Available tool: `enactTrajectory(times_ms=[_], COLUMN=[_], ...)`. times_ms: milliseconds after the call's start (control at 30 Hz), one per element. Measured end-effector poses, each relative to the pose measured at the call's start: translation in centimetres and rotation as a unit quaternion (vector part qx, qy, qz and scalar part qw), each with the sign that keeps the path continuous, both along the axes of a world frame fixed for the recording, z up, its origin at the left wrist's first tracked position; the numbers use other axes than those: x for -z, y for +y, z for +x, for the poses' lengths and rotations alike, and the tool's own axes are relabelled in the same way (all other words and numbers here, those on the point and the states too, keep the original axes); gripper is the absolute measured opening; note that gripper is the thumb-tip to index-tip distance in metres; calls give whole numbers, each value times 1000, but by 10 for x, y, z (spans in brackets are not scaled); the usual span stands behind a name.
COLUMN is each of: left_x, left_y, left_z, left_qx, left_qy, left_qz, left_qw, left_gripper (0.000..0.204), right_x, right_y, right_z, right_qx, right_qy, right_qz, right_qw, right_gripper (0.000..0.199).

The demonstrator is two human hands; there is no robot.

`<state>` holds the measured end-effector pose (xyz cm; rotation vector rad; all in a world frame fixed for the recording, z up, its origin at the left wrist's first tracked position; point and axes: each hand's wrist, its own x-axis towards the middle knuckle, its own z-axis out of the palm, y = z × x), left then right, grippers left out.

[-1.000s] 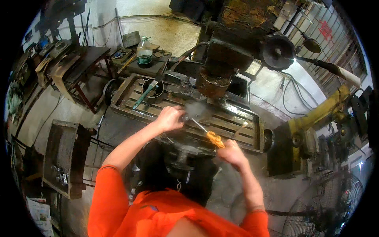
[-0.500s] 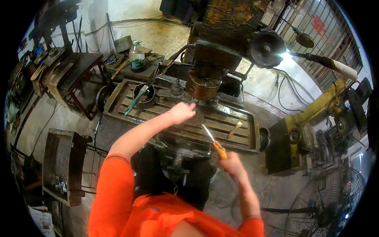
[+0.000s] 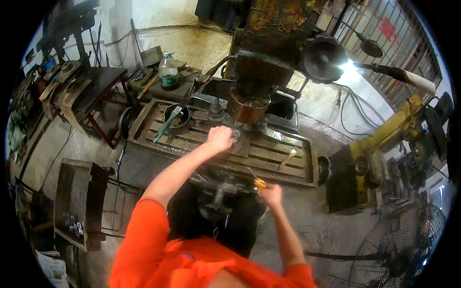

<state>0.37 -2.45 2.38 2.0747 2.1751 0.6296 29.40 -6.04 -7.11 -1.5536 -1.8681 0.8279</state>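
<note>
My left hand [image 3: 220,138] reaches out over the slotted metal machine table [image 3: 158,139] and closes on a flat dark metal piece [image 3: 241,142] lying below the machine's round head [image 3: 248,106]. My right hand [image 3: 271,194] is pulled back near the table's front edge, gripping a screwdriver with an orange handle [image 3: 260,182]; its thin shaft points up and left. Both arms wear orange sleeves.
A round dark pan with a teal-handled tool [image 3: 172,119] sits on the table's left part, a wooden-handled tool [image 3: 286,159] on its right. A bright lamp [image 3: 348,71] glares above. Dark workbench [image 3: 91,89] at left, yellow machine [image 3: 384,144] and floor fan [image 3: 398,249] at right.
My right hand has drawn the orange-handled screwdriver back from the metal piece toward the table's front edge. My left hand has stayed on the piece under the head.
</note>
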Motion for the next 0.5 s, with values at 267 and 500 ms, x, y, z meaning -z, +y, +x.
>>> enactTrajectory(times_ms=[267,500], left_x=[17,7], left_y=[31,27], left_z=[0,-4], left_qx=[-32,-46], left_qy=[-11,-68], left_qz=[47,32], left_qw=[998,996], left_gripper=[31,36], right_x=[-43,-253], right_y=[-10,53], right_z=[45,91], right_qx=[-74,-41], right_qy=[6,93], right_qz=[88,357], right_qw=[993,929], right_gripper=[20,36])
